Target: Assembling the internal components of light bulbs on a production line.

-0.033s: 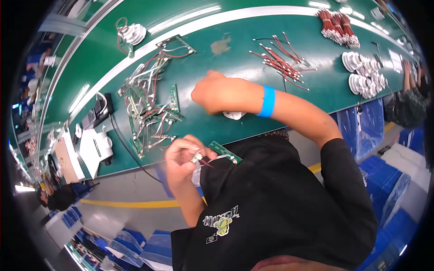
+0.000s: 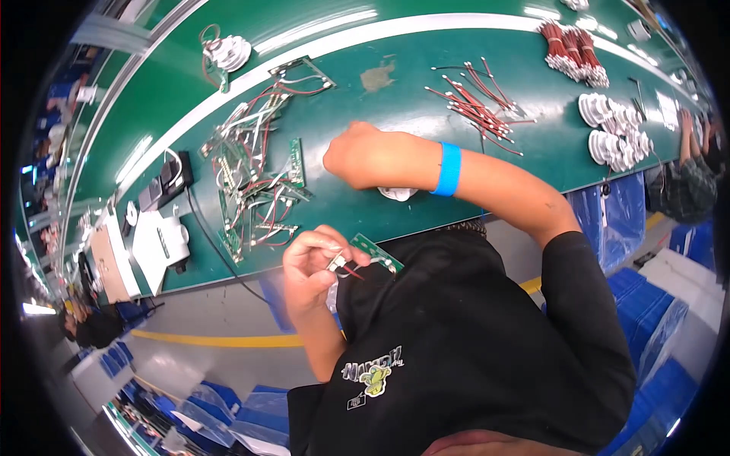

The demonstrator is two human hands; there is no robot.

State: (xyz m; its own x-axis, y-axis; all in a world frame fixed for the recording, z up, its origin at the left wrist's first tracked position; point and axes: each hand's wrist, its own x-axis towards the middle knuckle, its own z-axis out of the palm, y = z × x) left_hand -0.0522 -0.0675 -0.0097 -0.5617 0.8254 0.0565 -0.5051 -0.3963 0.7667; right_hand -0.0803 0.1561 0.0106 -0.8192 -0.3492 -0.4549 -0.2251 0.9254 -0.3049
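Close to my body, my left hand (image 2: 308, 266) is closed on a small green circuit board (image 2: 377, 252) and a white connector (image 2: 337, 262) with red and pale wires. The board sticks out past my fingers over my black shirt. Above the green table, my right hand (image 2: 356, 156) is curled into a fist; its fingertips, and anything in them, are hidden. Under the right wrist, which wears a blue band (image 2: 449, 169), a white round part (image 2: 397, 194) shows partly. Wired circuit boards (image 2: 255, 171) lie heaped left of my right hand.
Loose red-and-black wires (image 2: 479, 110) lie to the right on the green table (image 2: 357, 99), with bundled wires (image 2: 572, 52) and white round parts (image 2: 612, 133) farther right. A black cable (image 2: 217, 247) hangs over the front edge. Another person's arms (image 2: 688, 140) show far right.
The view has shifted slightly. My left hand and its board have moved a little; my right hand stays curled in the same place.
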